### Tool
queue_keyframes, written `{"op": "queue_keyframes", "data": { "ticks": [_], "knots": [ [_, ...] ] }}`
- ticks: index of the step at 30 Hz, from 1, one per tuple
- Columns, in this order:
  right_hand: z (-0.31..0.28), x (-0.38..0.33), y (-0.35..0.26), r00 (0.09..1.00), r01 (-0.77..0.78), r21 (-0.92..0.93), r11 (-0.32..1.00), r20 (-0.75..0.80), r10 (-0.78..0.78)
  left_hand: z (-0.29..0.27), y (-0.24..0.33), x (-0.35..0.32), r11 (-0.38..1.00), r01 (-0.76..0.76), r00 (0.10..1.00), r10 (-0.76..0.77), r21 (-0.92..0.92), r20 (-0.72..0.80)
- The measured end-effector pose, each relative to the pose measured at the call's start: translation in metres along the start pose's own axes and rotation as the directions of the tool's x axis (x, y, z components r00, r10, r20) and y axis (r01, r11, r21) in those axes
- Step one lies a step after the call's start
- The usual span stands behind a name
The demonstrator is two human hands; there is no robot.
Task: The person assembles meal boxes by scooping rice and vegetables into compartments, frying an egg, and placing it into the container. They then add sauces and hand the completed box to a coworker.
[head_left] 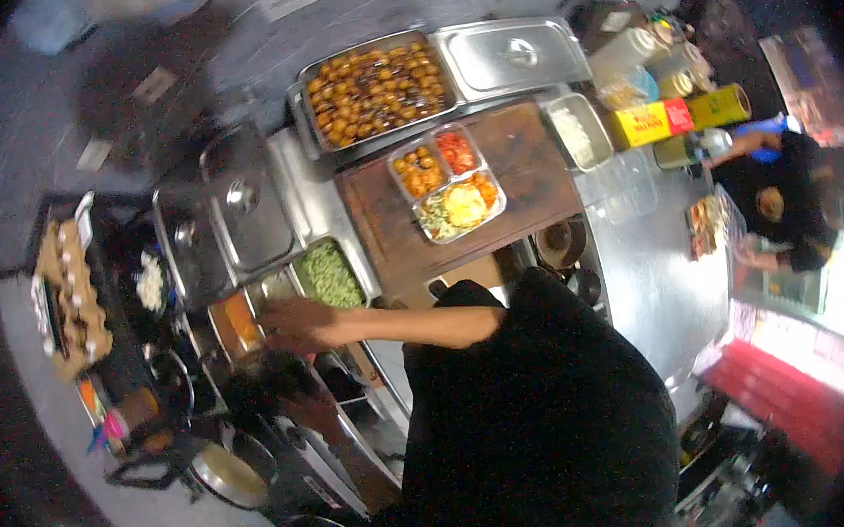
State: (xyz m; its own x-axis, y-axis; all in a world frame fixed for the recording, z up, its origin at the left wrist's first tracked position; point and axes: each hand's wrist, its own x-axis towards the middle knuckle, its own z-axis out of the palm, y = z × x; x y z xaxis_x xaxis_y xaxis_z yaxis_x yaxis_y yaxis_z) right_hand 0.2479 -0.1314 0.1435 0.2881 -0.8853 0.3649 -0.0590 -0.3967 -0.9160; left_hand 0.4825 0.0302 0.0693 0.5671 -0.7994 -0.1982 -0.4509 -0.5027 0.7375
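My right hand [295,325] reaches left over the row of metal food pans, its fingers blurred. Beside it are a pan of orange food [239,325] and a pan of chopped green vegetable [330,275]. Below it my left hand [298,395] lies in shadow next to something dark; its fingers cannot be made out. Away from both hands, a compartment tray [447,183] sits on a brown wooden board [380,237]. It holds small brown balls, red food, and a yellow portion among shredded vegetables.
A deep pan of glazed brown balls [376,87] and a lidded pan [514,55] stand behind the board. Egg trays [73,294] are at far left, a saucepan [230,476] at lower left. Another person [773,198] works at the steel counter [654,273] on the right.
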Motion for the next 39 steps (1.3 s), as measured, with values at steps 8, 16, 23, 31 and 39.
{"op": "queue_keyframes", "data": {
  "ticks": [8, 16, 23, 31, 39],
  "knots": [
    [-0.286, -0.214, 0.003, 0.413, -0.823, -0.254, 0.508, -0.881, 0.229, 0.092, 0.071, 0.006, 0.997, -0.076, 0.777, 0.07, -0.017, 0.626],
    [-0.347, -0.245, 0.124, 0.371, -0.859, 0.011, 0.512, -0.675, 0.638, 0.322, 0.249, -0.077, 0.982, 0.154, 0.29, 0.057, -0.106, 0.955],
    [-0.31, -0.264, 0.076, 0.261, -0.754, 0.316, 0.575, -0.659, 0.705, 0.333, 0.264, -0.089, 0.984, -0.177, 0.269, 0.04, 0.009, 0.962],
    [-0.251, -0.41, -0.006, 0.075, -0.526, 0.509, 0.681, -0.77, 0.634, 0.319, 0.247, -0.202, 0.949, -0.302, 0.054, 0.114, -0.093, 0.992],
    [-0.248, -0.634, -0.112, -0.317, -0.42, 0.602, 0.679, -0.798, 0.512, 0.377, 0.243, -0.441, 0.84, -0.542, -0.336, -0.26, 0.04, 0.906]
  ]
}}
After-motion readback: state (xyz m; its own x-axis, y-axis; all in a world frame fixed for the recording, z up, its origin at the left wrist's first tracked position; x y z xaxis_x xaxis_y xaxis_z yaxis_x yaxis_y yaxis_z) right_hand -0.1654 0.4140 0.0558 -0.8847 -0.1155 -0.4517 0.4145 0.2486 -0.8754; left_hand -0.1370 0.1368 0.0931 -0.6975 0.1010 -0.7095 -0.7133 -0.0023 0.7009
